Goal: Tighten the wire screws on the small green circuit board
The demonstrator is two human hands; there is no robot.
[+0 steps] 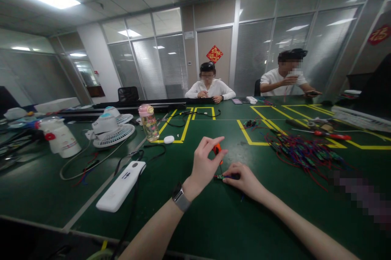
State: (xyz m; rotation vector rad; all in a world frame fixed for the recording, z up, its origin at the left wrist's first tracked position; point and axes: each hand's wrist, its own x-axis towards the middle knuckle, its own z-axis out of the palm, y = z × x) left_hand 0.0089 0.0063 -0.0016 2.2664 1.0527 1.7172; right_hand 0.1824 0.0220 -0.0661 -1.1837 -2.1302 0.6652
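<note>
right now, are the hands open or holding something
Left hand: around an orange handle; grip cannot be told.
Right hand: closed, pinching a small circuit board.

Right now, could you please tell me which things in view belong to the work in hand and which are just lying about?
Belongs to the work:
orange-handled screwdriver, at the left hand
small green circuit board, held by the right hand
probably the heap of wired circuit boards

Apparently just lying about:
pink-lidded bottle
white jug
nearer white fan
small round white object
</note>
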